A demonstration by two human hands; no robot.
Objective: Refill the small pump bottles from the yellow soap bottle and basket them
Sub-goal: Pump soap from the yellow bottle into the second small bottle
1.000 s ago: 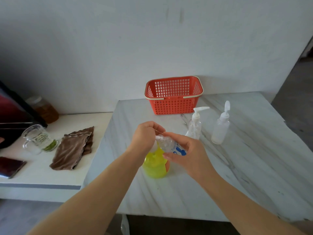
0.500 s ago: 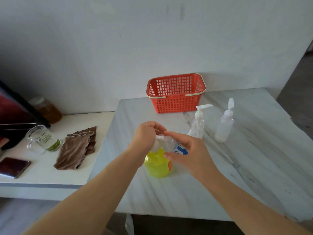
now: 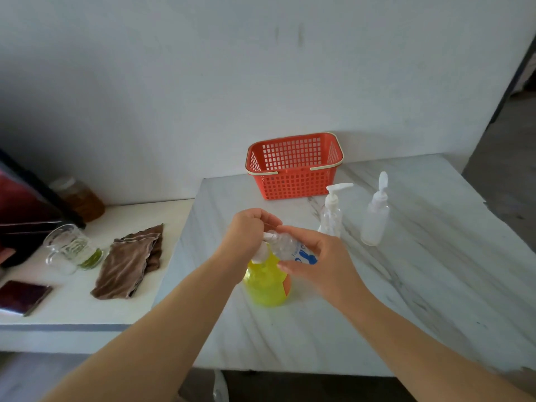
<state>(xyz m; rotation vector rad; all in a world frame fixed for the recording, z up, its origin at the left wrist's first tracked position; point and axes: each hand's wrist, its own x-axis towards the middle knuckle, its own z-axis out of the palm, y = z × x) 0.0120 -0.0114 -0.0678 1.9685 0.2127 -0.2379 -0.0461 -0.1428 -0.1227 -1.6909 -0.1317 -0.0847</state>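
The yellow soap bottle [image 3: 265, 287] stands on the marble table [image 3: 362, 309] in front of me. My left hand [image 3: 246, 235] is curled over its white pump head. My right hand [image 3: 314, 262] holds a small clear bottle [image 3: 287, 249] with blue print, tilted with its mouth at the pump's spout. Behind, a clear pump bottle [image 3: 332, 211] and a frosted pump bottle [image 3: 375, 216] stand upright. The red basket [image 3: 294, 166] sits by the wall.
On the lower white counter [image 3: 72, 303] to the left lie a brown cloth [image 3: 129, 261], a glass mug [image 3: 71, 249], a dark phone [image 3: 21, 295] and an amber jar [image 3: 78, 197]. The table's right edge drops to the floor.
Both hands stay on the pump and the small bottle. Only the view has shifted slightly; the hands' grip looks the same.
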